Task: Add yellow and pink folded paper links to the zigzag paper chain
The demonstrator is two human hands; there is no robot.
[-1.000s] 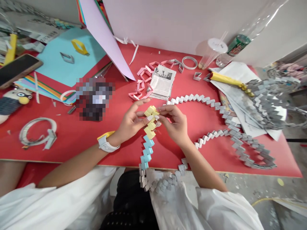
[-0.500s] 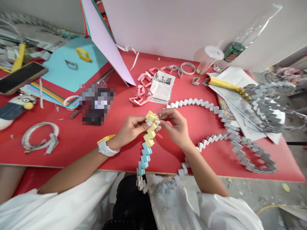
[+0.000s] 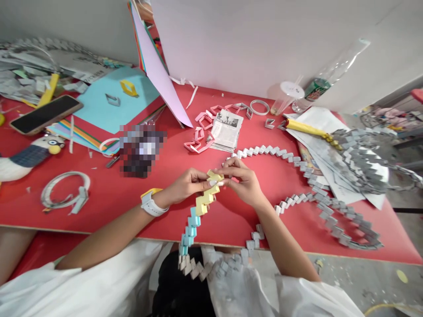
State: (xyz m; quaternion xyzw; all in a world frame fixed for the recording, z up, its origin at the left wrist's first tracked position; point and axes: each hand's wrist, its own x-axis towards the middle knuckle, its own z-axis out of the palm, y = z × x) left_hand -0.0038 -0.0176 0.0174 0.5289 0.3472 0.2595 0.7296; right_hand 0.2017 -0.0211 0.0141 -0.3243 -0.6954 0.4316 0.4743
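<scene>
A long folded-paper chain (image 3: 189,235) loops over the table edge and my lap, its links zigzagging from grey through light blue to yellow. At its yellow end, the fingers of my left hand (image 3: 185,186) pinch the links from the left. My right hand (image 3: 243,181) closes on the tip of the same end from the right, thumb and fingertips together. Fingers partly cover the topmost yellow links. The grey part of the chain curves across the table behind and beside my right forearm.
On the red table (image 3: 158,229) lie pink paper links (image 3: 205,119), a stack of newsprint pieces (image 3: 226,127), a phone (image 3: 46,114), a bird-shaped plush (image 3: 31,154) and a paper ring (image 3: 49,204). A lidded cup (image 3: 287,97) and a bottle (image 3: 313,93) stand at the back.
The view has shifted slightly, so the table items appear farther right and lower. Both hands still grip the yellow end, which now leans more to the right.
</scene>
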